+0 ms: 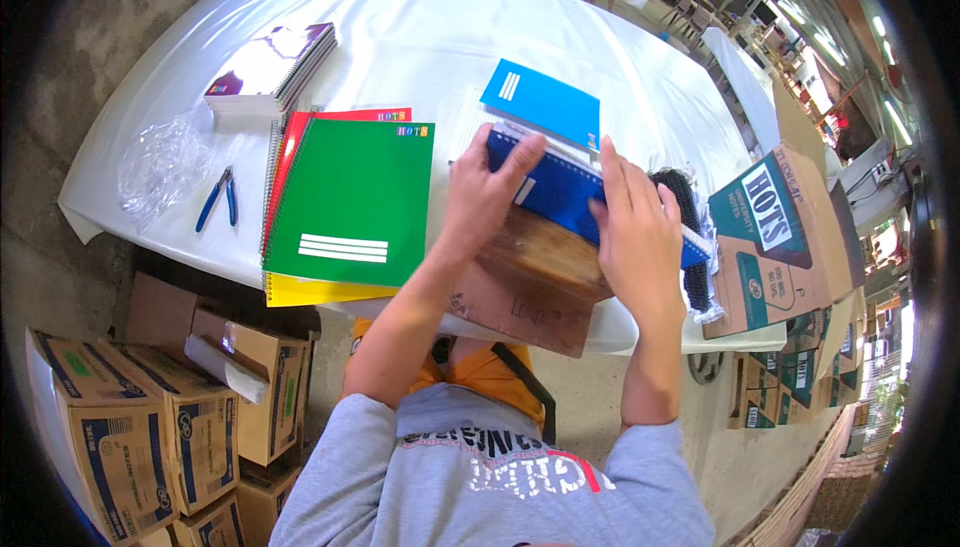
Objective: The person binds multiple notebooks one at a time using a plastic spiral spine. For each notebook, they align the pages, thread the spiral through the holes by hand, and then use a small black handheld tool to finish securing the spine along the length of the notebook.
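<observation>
1. Right now, both hands are on a dark blue notebook (560,192) w/ a white spiral edge, propped on a wooden block (545,257) at the near edge of the white table (420,37).
2. Left hand (487,192): fingers spread flat over the notebook's left end, pressing down on the cover; palm open, not curled round anything.
3. Right hand (640,232): laid over the notebook's right part, fingers straight & close together pointing away from the person; thumb side against the cover. Can't tell if the fingertips hook the far edge.
4. Under the block, a brown board (520,312) sticks out over the table edge toward the person.
5. Light blue notebook (543,102) lies flat just beyond the dark blue one, near touching.
6. Black spiral coils (690,237) sit just right of the right hand, partly hidden by it.
7. Left of the hands: green notebook (355,202) on top of a stack, red one (345,117) & yellow one (320,292) peeking out beneath.
8. Further left: blue-handled pliers (220,197), crumpled clear plastic (160,162), and a stack of purple-white notebooks (270,67) at the far corner.
9. Open teal carton (770,247) stands at the table's right end; brown cartons (150,427) on the floor at lower left.
</observation>
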### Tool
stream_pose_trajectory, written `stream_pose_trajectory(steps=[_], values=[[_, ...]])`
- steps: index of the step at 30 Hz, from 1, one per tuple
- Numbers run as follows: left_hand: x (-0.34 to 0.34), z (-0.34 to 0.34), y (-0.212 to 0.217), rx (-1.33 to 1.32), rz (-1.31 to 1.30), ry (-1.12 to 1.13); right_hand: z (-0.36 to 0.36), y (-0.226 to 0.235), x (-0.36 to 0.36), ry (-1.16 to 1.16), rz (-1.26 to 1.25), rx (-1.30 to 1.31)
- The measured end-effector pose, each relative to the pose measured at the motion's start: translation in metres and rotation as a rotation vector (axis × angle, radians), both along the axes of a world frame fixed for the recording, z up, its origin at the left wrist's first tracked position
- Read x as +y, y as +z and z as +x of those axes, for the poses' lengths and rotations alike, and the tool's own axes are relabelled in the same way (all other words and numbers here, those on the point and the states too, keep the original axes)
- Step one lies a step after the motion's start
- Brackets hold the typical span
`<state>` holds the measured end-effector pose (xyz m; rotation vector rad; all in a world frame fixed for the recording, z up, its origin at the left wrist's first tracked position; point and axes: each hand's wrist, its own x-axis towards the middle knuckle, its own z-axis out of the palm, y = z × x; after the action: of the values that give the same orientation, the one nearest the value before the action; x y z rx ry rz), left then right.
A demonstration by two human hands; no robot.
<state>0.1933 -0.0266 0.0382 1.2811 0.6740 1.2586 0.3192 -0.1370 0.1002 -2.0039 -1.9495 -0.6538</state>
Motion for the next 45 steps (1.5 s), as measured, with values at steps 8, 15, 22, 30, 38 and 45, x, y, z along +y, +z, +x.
stream_pose_trajectory(steps=[8,15,22,30,38,45], values=[[-0.001,-0.004,0.002,0.004,0.086,0.049,0.004,0.003,-0.014,0.099,0.018,0.005],[0.015,-0.003,0.021,-0.003,0.027,0.010,-0.004,0.011,0.000,0.149,0.012,0.095],[0.013,0.004,0.002,-0.106,-0.115,-0.057,-0.030,0.005,0.025,0.236,0.099,0.018],[0.003,0.000,0.009,-0.079,-0.045,-0.016,-0.034,-0.008,0.034,0.267,0.182,0.172],[0.010,-0.004,0.009,0.021,-0.018,0.046,-0.020,0.010,0.015,0.121,0.034,0.091],[0.003,-0.010,-0.034,-0.114,0.256,-0.074,0.082,-0.007,-0.077,-0.102,-0.112,0.561]])
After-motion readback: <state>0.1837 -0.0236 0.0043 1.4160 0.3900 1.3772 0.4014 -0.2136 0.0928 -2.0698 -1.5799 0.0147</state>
